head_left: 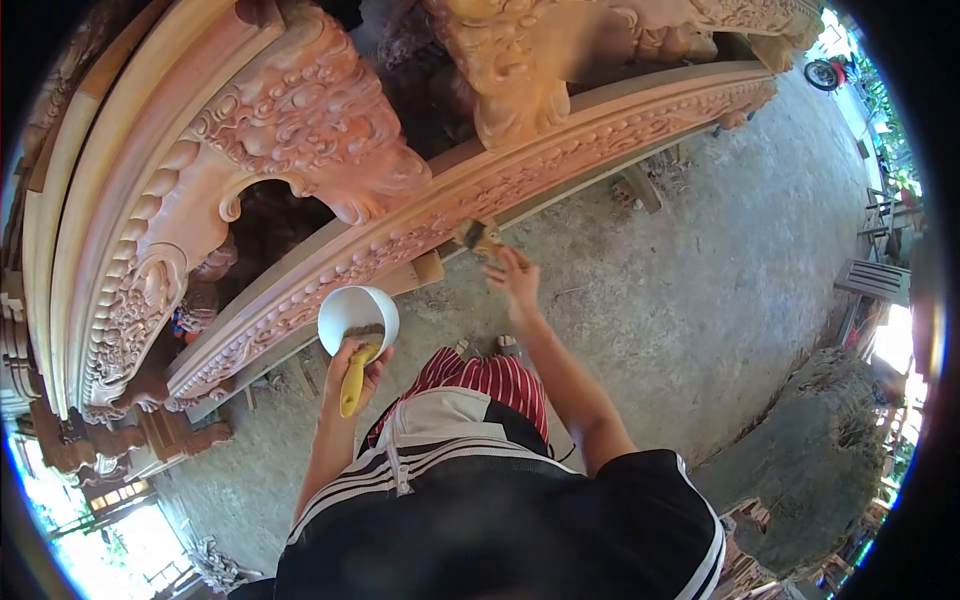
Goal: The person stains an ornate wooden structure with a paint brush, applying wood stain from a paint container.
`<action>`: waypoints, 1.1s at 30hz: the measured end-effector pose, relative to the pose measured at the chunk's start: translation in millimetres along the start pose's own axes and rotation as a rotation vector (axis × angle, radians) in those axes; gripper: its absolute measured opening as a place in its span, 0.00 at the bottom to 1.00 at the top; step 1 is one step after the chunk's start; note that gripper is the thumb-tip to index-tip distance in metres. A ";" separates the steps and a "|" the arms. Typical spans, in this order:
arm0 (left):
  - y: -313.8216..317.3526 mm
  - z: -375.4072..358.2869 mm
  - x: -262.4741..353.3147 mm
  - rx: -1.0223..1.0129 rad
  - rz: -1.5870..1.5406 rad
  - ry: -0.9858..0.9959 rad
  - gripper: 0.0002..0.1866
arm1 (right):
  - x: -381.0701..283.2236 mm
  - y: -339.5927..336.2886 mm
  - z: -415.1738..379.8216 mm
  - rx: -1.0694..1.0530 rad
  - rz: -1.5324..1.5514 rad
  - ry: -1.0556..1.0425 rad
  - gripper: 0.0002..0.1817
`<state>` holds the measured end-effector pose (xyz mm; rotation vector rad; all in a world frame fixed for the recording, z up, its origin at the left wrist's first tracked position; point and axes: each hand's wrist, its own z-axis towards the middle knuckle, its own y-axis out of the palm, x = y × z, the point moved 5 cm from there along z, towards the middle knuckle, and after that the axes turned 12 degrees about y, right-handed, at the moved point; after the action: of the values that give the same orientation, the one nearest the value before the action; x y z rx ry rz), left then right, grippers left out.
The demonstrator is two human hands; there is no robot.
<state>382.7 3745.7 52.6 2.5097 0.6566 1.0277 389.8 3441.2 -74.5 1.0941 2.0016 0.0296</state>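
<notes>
My left hand holds a white bowl with some brownish material inside. A yellow handle sticks out over the bowl's near rim, by my fingers. To the right, my right hand grips a brush with a wide, dark band. The brush head is close to the lower edge of a long carved wooden beam; whether it touches the wood cannot be made out.
Large carved wooden pieces fill the upper left. A wood block lies beside the beam. At the lower right stands a big dark slab; a slatted wooden piece and a motorbike are farther right.
</notes>
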 end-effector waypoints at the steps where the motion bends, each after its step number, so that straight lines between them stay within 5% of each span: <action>1: 2.6 -2.5 1.4 0.005 -0.002 0.007 0.14 | -12.2 -14.4 2.9 0.013 0.106 -0.057 0.17; 7: -9.3 -9.8 2.9 0.022 -0.012 0.031 0.12 | -92.7 -62.2 34.1 0.398 0.231 -0.361 0.15; 11: -13.7 -13.7 -0.3 0.079 -0.051 0.042 0.12 | -24.4 -15.7 40.9 0.195 -0.131 -0.260 0.16; 13: -14.9 -13.7 -0.6 0.105 -0.070 0.036 0.12 | -17.2 16.9 -5.2 0.024 0.023 -0.003 0.16; 16: -15.4 -14.2 -3.3 0.065 -0.080 0.077 0.13 | -15.9 -4.1 4.7 0.012 0.003 0.057 0.16; 21: -8.6 -17.5 -3.5 0.049 -0.109 0.052 0.16 | -82.7 -45.5 29.5 0.230 0.163 -0.341 0.14; 23: -6.3 -15.7 -5.8 0.040 -0.129 0.040 0.16 | -98.8 -42.1 17.4 0.466 -0.038 -0.516 0.13; 25: -11.6 -12.4 -10.0 0.020 -0.098 0.044 0.16 | -83.0 -2.7 -3.1 0.309 -0.387 -0.627 0.14; 30: -4.9 -6.2 -13.7 -0.033 -0.116 0.054 0.17 | -57.4 45.4 -61.4 -0.115 -0.625 -0.517 0.17; 31: -0.3 -7.7 -13.3 -0.019 -0.129 0.047 0.17 | -63.1 43.6 -52.7 -0.128 -0.631 -0.527 0.17; 33: 1.3 -6.8 -14.0 -0.009 -0.156 0.047 0.17 | -89.0 10.5 -30.1 -0.014 -0.166 -0.557 0.18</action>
<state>369.3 3738.0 49.9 2.3898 0.8451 1.0332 400.9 3395.3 7.4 0.8106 1.5737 -0.3145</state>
